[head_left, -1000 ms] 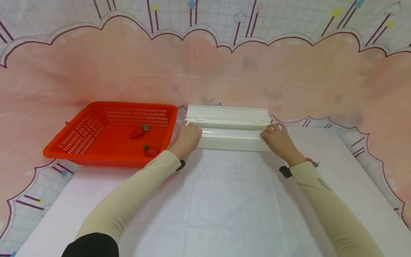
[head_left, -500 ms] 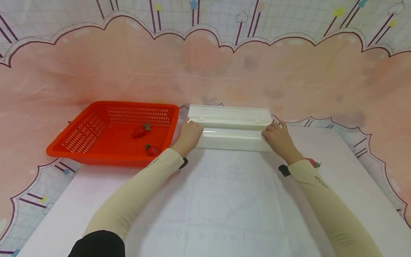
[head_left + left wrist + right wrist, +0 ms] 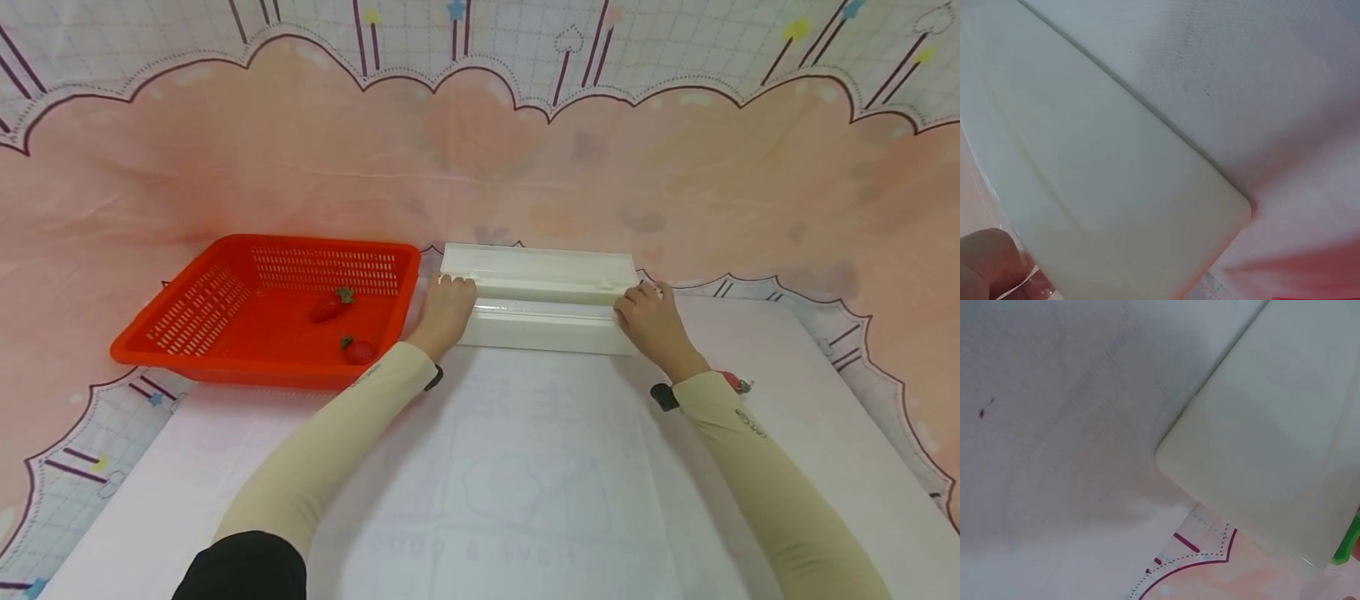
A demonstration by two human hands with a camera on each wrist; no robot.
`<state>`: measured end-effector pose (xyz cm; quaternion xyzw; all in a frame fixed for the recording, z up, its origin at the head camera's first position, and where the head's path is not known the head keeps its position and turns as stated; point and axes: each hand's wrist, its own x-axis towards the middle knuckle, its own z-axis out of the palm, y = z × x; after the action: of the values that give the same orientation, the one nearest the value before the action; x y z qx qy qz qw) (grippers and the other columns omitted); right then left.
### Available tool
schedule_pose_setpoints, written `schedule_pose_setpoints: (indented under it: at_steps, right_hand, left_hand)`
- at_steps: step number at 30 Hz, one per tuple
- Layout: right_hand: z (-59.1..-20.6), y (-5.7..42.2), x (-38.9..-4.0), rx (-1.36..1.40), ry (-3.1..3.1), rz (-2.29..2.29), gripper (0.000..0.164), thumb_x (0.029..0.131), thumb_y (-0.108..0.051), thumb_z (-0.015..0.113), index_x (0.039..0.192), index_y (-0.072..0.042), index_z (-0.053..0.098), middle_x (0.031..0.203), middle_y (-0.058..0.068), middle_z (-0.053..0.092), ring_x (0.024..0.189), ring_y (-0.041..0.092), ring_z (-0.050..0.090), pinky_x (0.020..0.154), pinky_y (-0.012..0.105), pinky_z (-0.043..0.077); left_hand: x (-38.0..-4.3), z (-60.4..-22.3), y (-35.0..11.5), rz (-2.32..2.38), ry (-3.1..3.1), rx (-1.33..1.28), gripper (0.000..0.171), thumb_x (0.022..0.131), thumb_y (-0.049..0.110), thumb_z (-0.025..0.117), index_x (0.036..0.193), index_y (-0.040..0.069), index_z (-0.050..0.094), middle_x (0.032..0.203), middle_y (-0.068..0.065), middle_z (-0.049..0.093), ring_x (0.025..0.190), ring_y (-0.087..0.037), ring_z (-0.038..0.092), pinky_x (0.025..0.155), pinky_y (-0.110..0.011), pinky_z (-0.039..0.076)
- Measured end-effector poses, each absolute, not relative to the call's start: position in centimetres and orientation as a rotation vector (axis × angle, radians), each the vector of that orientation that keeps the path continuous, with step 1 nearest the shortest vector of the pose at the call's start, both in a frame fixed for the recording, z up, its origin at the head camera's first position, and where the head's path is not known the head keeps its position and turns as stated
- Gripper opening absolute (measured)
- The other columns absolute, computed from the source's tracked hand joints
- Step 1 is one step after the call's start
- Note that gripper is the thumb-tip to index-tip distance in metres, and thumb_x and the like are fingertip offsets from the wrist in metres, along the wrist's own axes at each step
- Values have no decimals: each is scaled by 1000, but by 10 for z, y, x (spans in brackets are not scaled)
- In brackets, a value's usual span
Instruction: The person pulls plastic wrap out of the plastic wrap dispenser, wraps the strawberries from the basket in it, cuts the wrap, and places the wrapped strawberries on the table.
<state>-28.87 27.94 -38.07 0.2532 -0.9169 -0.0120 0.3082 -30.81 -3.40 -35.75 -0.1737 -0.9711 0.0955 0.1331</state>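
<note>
A white cling film dispenser lies on the table with its lid raised at the back. A shiny strip of clear cling film spans its opening. At the left end, my left hand pinches the film with curled fingers; the left wrist view shows fingers beside the dispenser's pale wall with film between them. My right hand curls its fingers at the opposite end, apparently on the film's other corner. In the right wrist view, a green piece shows at the edge; its kind is unclear.
A red plastic basket with two strawberries stands left of the dispenser, close to my left forearm. Another strawberry lies beyond my right wrist, partly hidden. White cloth covers the table; a patterned pink cloth hangs behind.
The head view has shifted slightly, moving everything a little to the right. My left fingers have adjusted at the dispenser's left end. The right hand stays almost still.
</note>
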Motion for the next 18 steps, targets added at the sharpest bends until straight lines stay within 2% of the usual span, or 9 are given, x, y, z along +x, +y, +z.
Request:
schedule_pose_setpoints:
  at_steps: [5, 13, 18]
  right_hand:
    - [-380, 279, -290, 653, -2409, -22, 6, 79, -2, 67, 81, 0, 62, 82, 15, 64, 90, 34, 57, 90, 59, 40]
    - [-376, 278, -295, 639, -2329, -48, 5, 81, -1, 65, 79, 2, 61, 79, 16, 63, 84, 34, 59, 87, 56, 41]
    - [-371, 277, -299, 631, -2337, -70, 7, 84, -2, 62, 79, 2, 60, 80, 16, 63, 88, 35, 60, 87, 56, 40]
  left_hand:
    - [-311, -354, -34, 303, -2844, -486, 21, 89, 8, 59, 109, 1, 61, 103, -14, 66, 98, -29, 60, 92, -41, 44]
    - [-315, -342, -32, 354, -2849, -459, 19, 90, 8, 59, 107, 2, 61, 101, -13, 67, 96, -28, 61, 92, -40, 43]
    - [-316, -337, -33, 439, -2853, -446, 22, 88, 10, 62, 108, 2, 60, 102, -12, 65, 97, -29, 60, 92, -41, 43]
